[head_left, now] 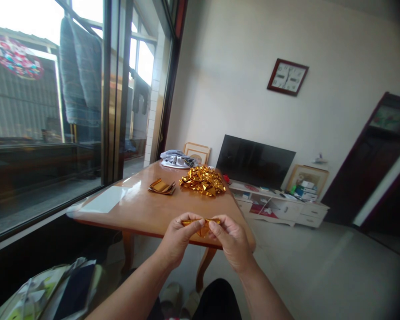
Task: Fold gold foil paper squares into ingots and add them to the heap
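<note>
Gold foil strip (pixel 202 225): long axis L–R, held across both hands, L hand (pixel 177 238) & R hand (pixel 230 242) clamped on it, tips together, neither nearer.

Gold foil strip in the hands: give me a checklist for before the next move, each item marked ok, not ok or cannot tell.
1. Gold foil strip pinched by left hand and right hand: ok.
2. Strip's fold or crease: cannot tell, fingers hide much of it.
3. Foil heap kept together on the wooden table: ok.
4. Heap back from the table's right edge: not ok, it appears to reach it.
5. Folded foil stack apart from the heap: ok.
</note>
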Tool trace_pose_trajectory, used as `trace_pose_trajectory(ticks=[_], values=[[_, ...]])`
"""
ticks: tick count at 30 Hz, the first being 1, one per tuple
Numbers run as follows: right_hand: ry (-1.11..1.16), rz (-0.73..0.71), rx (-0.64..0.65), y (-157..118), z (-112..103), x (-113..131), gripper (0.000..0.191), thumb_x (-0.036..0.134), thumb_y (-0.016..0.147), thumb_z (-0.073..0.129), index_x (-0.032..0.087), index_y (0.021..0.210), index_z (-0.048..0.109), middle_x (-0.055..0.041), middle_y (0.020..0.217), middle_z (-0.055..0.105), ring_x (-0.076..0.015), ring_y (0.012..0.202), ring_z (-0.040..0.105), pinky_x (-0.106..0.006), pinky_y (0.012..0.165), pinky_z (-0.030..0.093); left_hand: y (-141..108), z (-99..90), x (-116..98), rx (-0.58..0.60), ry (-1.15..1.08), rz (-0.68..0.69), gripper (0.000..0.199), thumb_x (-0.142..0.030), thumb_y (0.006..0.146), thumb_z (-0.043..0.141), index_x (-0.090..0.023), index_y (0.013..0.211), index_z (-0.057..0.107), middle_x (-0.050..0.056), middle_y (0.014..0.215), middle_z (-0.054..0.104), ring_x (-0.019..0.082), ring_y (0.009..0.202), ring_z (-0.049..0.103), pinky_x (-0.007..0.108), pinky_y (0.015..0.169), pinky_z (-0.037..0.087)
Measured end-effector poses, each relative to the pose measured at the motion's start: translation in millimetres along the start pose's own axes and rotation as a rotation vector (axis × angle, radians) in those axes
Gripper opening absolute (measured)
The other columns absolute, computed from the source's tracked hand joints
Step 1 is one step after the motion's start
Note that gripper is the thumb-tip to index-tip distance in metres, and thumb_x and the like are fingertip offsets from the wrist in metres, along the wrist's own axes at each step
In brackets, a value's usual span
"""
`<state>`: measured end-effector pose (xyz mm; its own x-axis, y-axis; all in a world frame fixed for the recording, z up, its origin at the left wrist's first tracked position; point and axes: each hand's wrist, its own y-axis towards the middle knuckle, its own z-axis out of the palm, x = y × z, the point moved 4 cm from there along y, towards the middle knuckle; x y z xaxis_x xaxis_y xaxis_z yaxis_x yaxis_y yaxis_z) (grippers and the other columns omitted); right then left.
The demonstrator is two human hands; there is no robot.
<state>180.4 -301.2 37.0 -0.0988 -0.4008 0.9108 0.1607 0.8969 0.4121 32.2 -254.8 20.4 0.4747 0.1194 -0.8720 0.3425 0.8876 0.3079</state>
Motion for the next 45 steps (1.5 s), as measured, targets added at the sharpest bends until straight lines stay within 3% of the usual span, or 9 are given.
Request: trace_pose_trajectory(ticks=[6, 15, 27, 31, 34, 37, 45], values=[[-0.044, -0.047, 0.050, -1, -1, 5, 0.027, 0.045, 0.088, 0.068, 0.018, 0.090, 0.066, -0.0014, 0.076, 0.066, -0.0144, 0.068, 0.058, -0.027, 0.066, 0.046, -1, 3.9, 1, 0.012, -0.025, -0.025, 0.020, -0.031, 0.079, 0.078, -0.014, 0.084, 0.069, 0.004, 0.076, 0.071, 0.016, 0.072, 0.062, 0.027, 0.073, 0.046], [-0.084, -0.115, 0.014, 1, -6, -1, 0.028, 0.044, 0.092, 0.061, 0.018, 0.084, 0.068, -0.0019, 0.072, 0.067, -0.0162, 0.068, 0.060, -0.028, 0.067, 0.047, 0, 1.1, 6, 0.013, -0.014, -0.014, 0.018, -0.031, 0.079, 0.077, -0.014, 0.082, 0.071, 0.003, 0.076, 0.069, 0.014, 0.072, 0.059, 0.026, 0.073, 0.045], [0.221, 0.021, 0.002, 5, -8, -15, 0.032, 0.043, 0.092, 0.052, 0.017, 0.091, 0.071, -0.0059, 0.076, 0.071, -0.0196, 0.066, 0.064, -0.031, 0.063, 0.047, 2, -1.4, 6, -0.022, 0.007, -0.025, 0.020, -0.032, 0.077, 0.079, -0.014, 0.084, 0.072, 0.003, 0.077, 0.072, 0.016, 0.073, 0.062, 0.027, 0.075, 0.046], [0.171, -0.001, -0.029, 6, -12, -11, 0.042, 0.050, 0.097, 0.045, 0.017, 0.089, 0.069, -0.0073, 0.077, 0.071, -0.0193, 0.069, 0.064, -0.030, 0.063, 0.046, 3, -2.4, 5, -0.048, 0.029, -0.013, 0.022, -0.033, 0.077, 0.079, -0.014, 0.085, 0.072, 0.003, 0.078, 0.072, 0.015, 0.073, 0.062, 0.025, 0.073, 0.045], [0.069, 0.005, -0.028, 5, -7, -8, 0.040, 0.055, 0.092, 0.056, 0.018, 0.086, 0.068, -0.0039, 0.072, 0.068, -0.0167, 0.065, 0.061, -0.028, 0.062, 0.044, 3, 0.3, 3, -0.023, 0.034, -0.008, 0.021, -0.033, 0.078, 0.078, -0.014, 0.085, 0.072, 0.004, 0.079, 0.073, 0.016, 0.074, 0.063, 0.027, 0.075, 0.047], [0.041, -0.001, 0.031, 4, 2, -7, 0.032, 0.050, 0.086, 0.068, 0.018, 0.088, 0.067, -0.0016, 0.074, 0.067, -0.0155, 0.069, 0.059, -0.028, 0.067, 0.046, 2, 3.4, 2, 0.008, 0.031, -0.005, 0.020, -0.033, 0.078, 0.078, -0.014, 0.084, 0.073, 0.005, 0.078, 0.073, 0.017, 0.074, 0.065, 0.028, 0.075, 0.048], [-0.016, -0.057, -0.011, 2, 0, -3, 0.024, 0.042, 0.089, 0.067, 0.019, 0.086, 0.069, -0.0013, 0.077, 0.064, -0.0150, 0.072, 0.055, -0.028, 0.071, 0.044, 2, 6.0, 2, -0.005, -0.009, -0.005, 0.023, -0.030, 0.077, 0.079, -0.014, 0.088, 0.067, 0.004, 0.077, 0.072, 0.016, 0.072, 0.065, 0.027, 0.073, 0.048]])
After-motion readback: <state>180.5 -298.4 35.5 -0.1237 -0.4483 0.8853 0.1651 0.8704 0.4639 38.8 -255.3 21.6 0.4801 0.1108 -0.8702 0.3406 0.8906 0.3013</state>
